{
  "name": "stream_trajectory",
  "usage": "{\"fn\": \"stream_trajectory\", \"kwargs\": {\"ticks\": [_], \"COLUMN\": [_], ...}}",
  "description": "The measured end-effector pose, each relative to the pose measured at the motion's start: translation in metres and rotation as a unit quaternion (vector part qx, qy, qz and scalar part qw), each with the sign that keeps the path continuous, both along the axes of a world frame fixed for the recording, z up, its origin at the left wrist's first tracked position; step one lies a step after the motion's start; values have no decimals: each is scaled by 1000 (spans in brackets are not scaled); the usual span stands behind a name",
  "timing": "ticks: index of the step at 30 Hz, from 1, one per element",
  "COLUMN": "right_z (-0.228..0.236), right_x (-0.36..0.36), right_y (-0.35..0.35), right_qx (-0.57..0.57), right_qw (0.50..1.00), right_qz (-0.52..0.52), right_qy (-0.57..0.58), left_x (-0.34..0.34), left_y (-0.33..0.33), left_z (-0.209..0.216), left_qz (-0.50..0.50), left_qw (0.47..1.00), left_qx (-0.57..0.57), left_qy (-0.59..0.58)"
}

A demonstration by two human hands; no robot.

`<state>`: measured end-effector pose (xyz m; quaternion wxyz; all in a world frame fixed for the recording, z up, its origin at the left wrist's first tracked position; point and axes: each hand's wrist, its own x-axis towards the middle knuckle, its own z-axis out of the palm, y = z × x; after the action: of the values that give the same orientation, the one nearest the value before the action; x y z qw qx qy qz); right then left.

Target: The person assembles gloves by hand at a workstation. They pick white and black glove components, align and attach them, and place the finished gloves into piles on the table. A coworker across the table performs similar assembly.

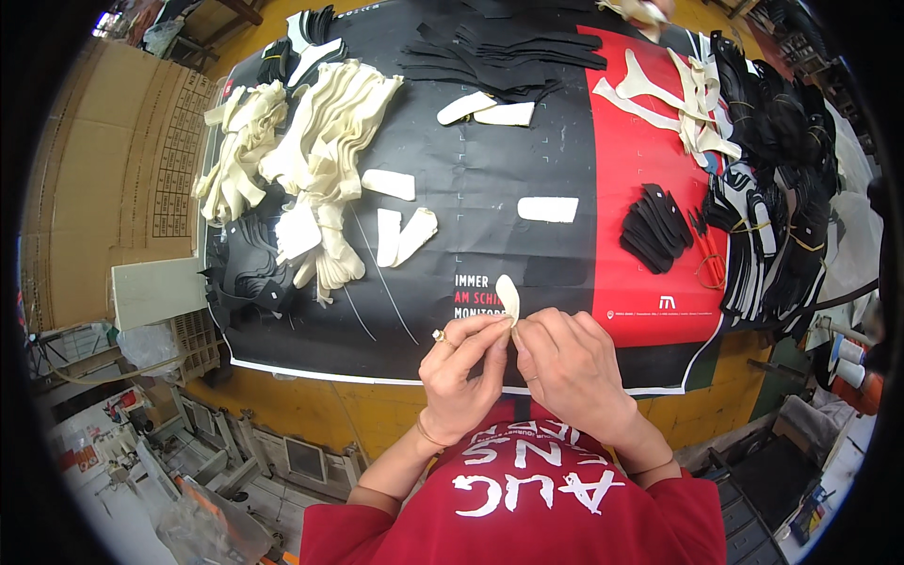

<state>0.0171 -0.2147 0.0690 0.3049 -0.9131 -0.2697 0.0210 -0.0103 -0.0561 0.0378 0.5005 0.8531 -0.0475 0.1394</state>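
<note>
My left hand (461,365) and right hand (571,356) pinch one small, cream, round-ended cloth strip (508,294), which could slip if I squeeze too softly.

Front of table (546,254): cream strip (508,294), lower end hidden by left hand (464,363), right hand (573,356). Table's far edge: co-worker's hand (661,8) blurred, cut off. Below table: red shirt (395,532) cut off by bottom edge.

Covered table (546,264), cream strips (548,209), black pieces (656,228)
</note>
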Motion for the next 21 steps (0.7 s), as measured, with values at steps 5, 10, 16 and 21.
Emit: {"fn": "stream_trajectory", "kwargs": {"ticks": [5, 10, 16, 21], "right_z": [-8, -18, -25, -28], "right_x": [3, 6, 8, 7], "right_y": [0, -2, -5, -6], "right_qx": [31, 98, 238, 203], "right_qw": [999, 995, 966, 977], "right_qz": [-8, -17, -14, -25], "right_qy": [-12, -1, 99, 64], "left_x": [0, -3, -5, -6], "left_y": [-1, -2, 3, 1], "left_z": [-1, -3, -5, -3], "left_qz": [-1, 1, -3, -38], "left_qw": [999, 987, 881, 899], "left_qx": [-32, -135, -420, -391], "left_qy": [28, 87, 218, 193]}}
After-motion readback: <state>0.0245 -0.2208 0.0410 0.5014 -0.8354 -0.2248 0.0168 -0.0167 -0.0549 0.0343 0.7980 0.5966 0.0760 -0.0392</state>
